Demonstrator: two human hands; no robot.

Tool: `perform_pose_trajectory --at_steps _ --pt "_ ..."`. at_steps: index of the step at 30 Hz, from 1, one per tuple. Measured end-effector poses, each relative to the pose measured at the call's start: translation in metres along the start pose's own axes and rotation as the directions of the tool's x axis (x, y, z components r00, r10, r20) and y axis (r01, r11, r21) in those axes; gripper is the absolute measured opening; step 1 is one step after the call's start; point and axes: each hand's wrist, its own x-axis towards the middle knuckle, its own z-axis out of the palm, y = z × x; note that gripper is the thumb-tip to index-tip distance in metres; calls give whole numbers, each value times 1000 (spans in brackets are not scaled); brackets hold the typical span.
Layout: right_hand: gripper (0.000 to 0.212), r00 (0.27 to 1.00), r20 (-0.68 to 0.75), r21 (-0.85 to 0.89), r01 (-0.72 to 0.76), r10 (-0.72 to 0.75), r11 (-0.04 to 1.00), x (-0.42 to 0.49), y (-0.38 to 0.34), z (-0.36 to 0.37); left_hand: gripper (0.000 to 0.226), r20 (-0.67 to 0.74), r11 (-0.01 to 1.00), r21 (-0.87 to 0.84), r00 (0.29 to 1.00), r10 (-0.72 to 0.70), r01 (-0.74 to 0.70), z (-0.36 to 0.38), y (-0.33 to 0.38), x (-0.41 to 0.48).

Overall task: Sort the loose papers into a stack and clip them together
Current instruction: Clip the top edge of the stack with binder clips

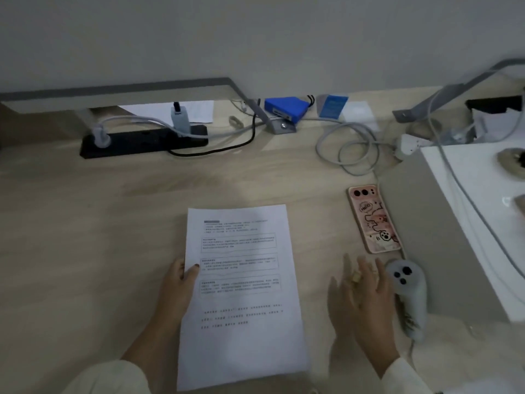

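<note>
A white printed paper sheet point(241, 297) lies on the wooden desk point(85, 223) in front of me; whether more sheets lie under it I cannot tell. My left hand point(177, 282) grips its left edge, thumb on top of the page. To the right of the sheet, my right hand point(363, 297) hovers flat with fingers spread, blurred, holding nothing. It sits beside a grey controller point(409, 297). No clip is visible.
A phone in a pink cartoon case point(373, 218) lies right of the paper. A grey board point(434, 237) and white box point(483, 209) fill the right side. At the back are a black power strip point(142, 140), coiled cables point(352, 146) and a blue box point(285, 109).
</note>
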Motion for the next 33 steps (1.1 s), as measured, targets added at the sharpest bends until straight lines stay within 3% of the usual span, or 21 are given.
perform_pose_trajectory --at_steps 4,9,21,27,30,33 --pt "57 990 132 -73 -31 41 997 5 13 9 22 4 1000 7 1000 7 -7 3 0 3" --pt "53 988 149 16 26 -28 1000 7 -2 33 17 6 1000 -13 1000 12 -12 3 1 6" --pt "51 900 292 75 315 -323 946 48 -99 93 20 -79 997 -75 997 -22 16 -44 -8 13" --pt "56 867 278 57 415 -414 908 59 -131 105 16 -162 997 -71 986 -40 29 -80 -22 21" --pt "56 908 184 104 362 -376 926 64 -141 89 14 -167 998 -56 985 -42 33 -87 -24 25" --pt "37 979 54 68 194 -198 979 79 -142 76 12 -181 999 -25 983 -35 31 -87 -24 27"
